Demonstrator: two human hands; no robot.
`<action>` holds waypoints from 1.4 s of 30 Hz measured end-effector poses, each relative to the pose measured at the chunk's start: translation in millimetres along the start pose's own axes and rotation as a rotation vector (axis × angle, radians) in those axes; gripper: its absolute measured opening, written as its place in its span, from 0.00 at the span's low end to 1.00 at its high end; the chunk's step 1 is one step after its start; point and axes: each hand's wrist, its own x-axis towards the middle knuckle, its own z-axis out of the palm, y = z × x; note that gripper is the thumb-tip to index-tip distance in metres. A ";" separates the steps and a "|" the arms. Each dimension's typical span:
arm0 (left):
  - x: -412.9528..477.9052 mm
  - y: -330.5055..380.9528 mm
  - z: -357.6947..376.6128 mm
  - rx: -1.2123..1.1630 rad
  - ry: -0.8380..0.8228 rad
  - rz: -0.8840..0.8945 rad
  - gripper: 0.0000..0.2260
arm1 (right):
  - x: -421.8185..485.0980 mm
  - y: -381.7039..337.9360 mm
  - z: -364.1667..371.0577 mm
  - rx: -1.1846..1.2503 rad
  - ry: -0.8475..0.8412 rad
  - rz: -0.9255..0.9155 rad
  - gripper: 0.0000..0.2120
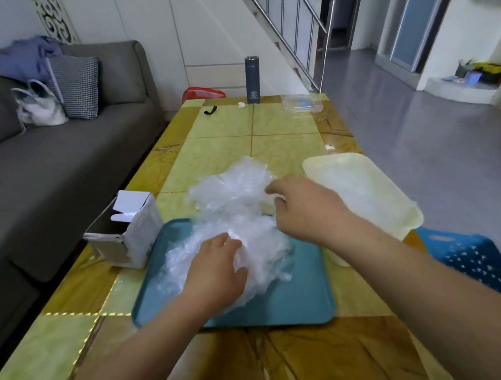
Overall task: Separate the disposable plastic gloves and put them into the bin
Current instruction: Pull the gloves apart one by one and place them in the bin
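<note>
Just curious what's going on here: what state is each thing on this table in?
glove pile: crumpled together, spilling off the tray.
tray: flat on the table, under the pile.
bin: upright, open-topped.
cardboard box: flaps open.
flask: upright, capped.
left-hand grip: rests on the pile.
right-hand grip: pinches plastic at the pile's edge.
</note>
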 end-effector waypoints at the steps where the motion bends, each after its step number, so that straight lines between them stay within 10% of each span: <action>1: -0.9 -3.4 7.4 -0.007 0.009 0.010 0.25 | -7.3 -2.4 17.4 0.111 -0.043 -0.005 0.21; 13: 0.1 -15.0 -20.7 -0.452 0.389 -0.006 0.06 | -33.0 26.8 97.0 0.403 -0.114 -0.012 0.45; 17: -16.9 -5.0 -52.9 -0.911 0.099 -0.048 0.08 | -35.4 9.7 67.6 0.371 0.081 -0.189 0.44; 22: -29.3 1.6 -64.4 -1.218 -0.290 -0.061 0.14 | -43.2 -2.6 52.0 0.751 -0.002 -0.015 0.12; 27: -21.3 -2.2 -63.4 -1.488 -0.281 -0.257 0.33 | -44.9 2.0 52.7 1.001 -0.146 0.305 0.14; 32: -21.3 -11.2 -51.3 -1.554 -0.158 -0.339 0.07 | -47.7 6.7 48.4 1.093 -0.303 0.433 0.19; 36: -21.9 -16.7 -59.5 -1.613 -0.138 -0.338 0.08 | -55.4 17.2 46.1 1.098 -0.463 0.480 0.23; 42: -32.0 -10.9 -69.8 -1.637 -0.445 -0.156 0.07 | -60.4 19.8 41.6 1.225 -0.185 0.337 0.26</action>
